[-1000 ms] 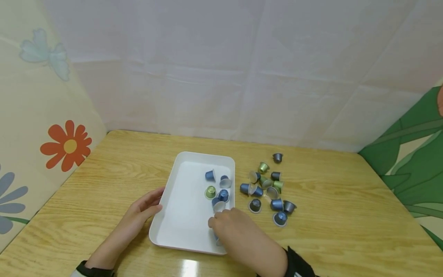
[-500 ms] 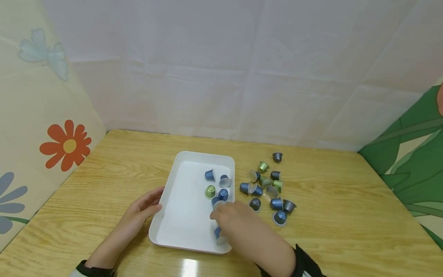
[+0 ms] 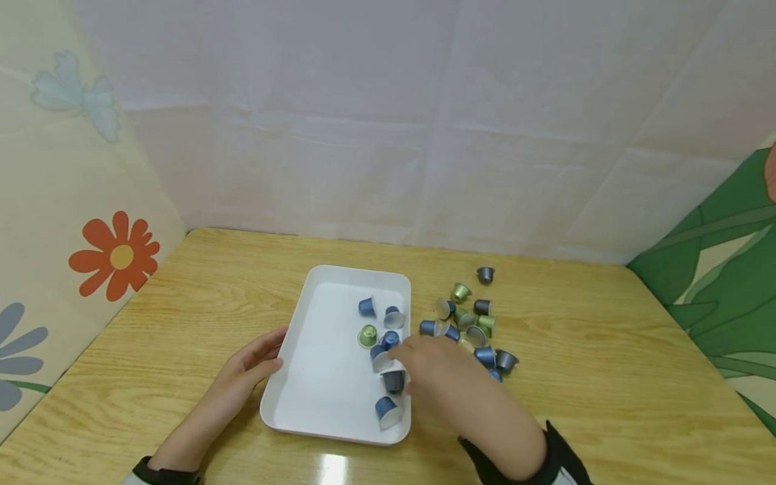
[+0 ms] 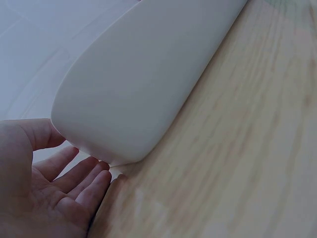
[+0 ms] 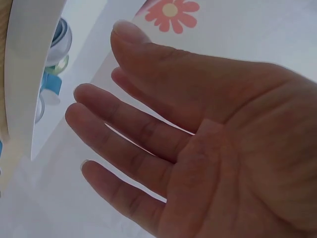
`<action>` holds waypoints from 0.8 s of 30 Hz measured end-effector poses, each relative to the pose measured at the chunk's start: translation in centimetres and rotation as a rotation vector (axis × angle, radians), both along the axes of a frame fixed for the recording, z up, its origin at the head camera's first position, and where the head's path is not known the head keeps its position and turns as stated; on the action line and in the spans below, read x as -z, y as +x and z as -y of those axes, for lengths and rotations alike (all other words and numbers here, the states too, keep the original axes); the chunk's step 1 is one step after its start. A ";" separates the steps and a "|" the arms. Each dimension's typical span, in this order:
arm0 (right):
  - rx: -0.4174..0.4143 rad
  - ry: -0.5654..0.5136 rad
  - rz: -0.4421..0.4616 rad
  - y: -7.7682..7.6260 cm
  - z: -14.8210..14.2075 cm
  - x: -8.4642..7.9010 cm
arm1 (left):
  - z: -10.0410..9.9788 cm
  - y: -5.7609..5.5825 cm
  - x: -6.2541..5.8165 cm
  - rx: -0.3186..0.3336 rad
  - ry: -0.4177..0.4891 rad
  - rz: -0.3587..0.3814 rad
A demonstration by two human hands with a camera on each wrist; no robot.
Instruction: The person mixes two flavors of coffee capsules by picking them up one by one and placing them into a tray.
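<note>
A white tray point(image 3: 321, 384) lies on the table, with coffee capsules along its right side. My left hand point(image 3: 247, 369) rests against the tray's left edge; in the left wrist view its fingertips point(image 4: 101, 166) touch the outer wall. At the right rim my right hand point(image 3: 448, 377) hovers, and the right wrist view shows its palm bare and its fingers point(image 5: 133, 163) loosely extended. Just left of it in the tray stands a dark grey capsule point(image 3: 393, 381). Blue capsules point(image 3: 388, 412) and a green capsule point(image 3: 368, 336) lie around that one.
Right of the tray, loose capsules point(image 3: 467, 318) in blue, green and dark grey form a scattered group on the wooden table point(image 3: 582, 350). One dark capsule point(image 3: 486, 275) stands farthest back. A white cloth point(image 3: 388, 135) hangs behind the table.
My right hand has moved right and up to the rim and let go of the dark grey capsule, now visible in the tray. My left hand has stayed put.
</note>
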State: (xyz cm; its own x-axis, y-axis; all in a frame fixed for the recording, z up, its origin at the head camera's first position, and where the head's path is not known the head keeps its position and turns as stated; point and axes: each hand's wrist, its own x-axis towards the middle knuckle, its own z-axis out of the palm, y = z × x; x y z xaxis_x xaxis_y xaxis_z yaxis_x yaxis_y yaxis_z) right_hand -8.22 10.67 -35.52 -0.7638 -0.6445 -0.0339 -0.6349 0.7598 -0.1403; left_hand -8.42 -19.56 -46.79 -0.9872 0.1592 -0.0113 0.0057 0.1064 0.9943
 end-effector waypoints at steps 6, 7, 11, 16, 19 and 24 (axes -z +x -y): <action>0.077 -0.035 0.008 -0.3 -0.8 -0.3 | 0.1 0.1 -0.2 0.004 -0.007 0.018; 0.092 -0.034 0.022 -0.3 -0.9 -0.4 | 0.1 0.1 -0.2 0.005 -0.008 0.020; 0.163 -0.007 0.096 -0.4 -1.1 -0.7 | 0.2 0.1 -0.2 0.005 -0.010 0.019; 0.251 0.015 0.173 -1.0 -1.7 -1.0 | 0.2 0.1 -0.2 0.005 -0.010 0.018; 0.280 0.015 0.204 -1.5 -2.2 -0.9 | 0.2 0.1 -0.3 0.002 -0.014 0.025; 0.286 0.007 0.214 -1.9 -3.0 -0.8 | 0.2 0.1 -0.3 -0.003 -0.016 0.028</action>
State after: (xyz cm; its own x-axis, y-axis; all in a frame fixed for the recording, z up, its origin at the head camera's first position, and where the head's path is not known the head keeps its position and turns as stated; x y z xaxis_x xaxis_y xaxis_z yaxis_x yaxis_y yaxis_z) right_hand -10.15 13.63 -34.74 -0.8882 -0.4050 -0.2167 -0.3532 0.9038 -0.2415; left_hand -8.35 -19.73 -46.48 -0.9869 0.1556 -0.0420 -0.0229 0.1225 0.9922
